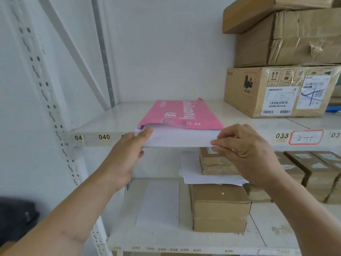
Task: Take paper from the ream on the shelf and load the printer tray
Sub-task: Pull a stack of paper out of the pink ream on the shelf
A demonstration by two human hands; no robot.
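An opened ream in a pink wrapper (181,115) lies on the white shelf (103,124), its open end facing me. A white stack of paper (180,138) sticks out of the wrapper past the shelf's front edge. My left hand (127,154) grips the stack's left corner, thumb on top, fingers underneath. My right hand (245,148) pinches the stack's right corner between thumb and fingers. No printer or tray is in view.
Stacked cardboard boxes (280,89) stand on the same shelf to the right. On the lower shelf (184,239) sit small cardboard boxes (219,207), loose white sheets (158,204) and more boxes at the right. A perforated shelf upright (55,117) runs down the left.
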